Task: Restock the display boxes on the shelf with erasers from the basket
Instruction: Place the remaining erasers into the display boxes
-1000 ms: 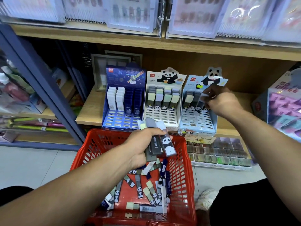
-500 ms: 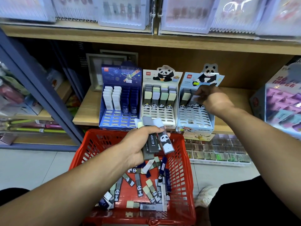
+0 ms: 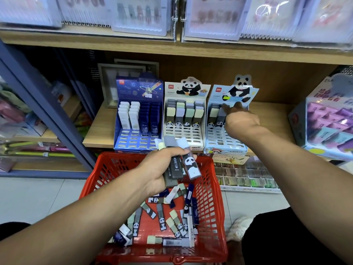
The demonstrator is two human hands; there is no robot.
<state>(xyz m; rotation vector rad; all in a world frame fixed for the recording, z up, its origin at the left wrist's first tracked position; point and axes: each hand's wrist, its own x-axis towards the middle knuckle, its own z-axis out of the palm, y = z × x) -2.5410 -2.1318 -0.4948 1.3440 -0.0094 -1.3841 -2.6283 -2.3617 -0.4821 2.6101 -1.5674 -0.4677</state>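
the right hand, fingers down in the far-right light blue display box, grasp unclear, lies far right of the left hand gripping upright erasers.

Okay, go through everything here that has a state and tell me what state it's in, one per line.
Left hand: gripping a bundle of erasers.
Right hand: reaching into the light blue box.
Light blue box: mostly empty.
White box: back rows filled.
Dark blue box: back rows filled.
Basket: holds loose erasers.
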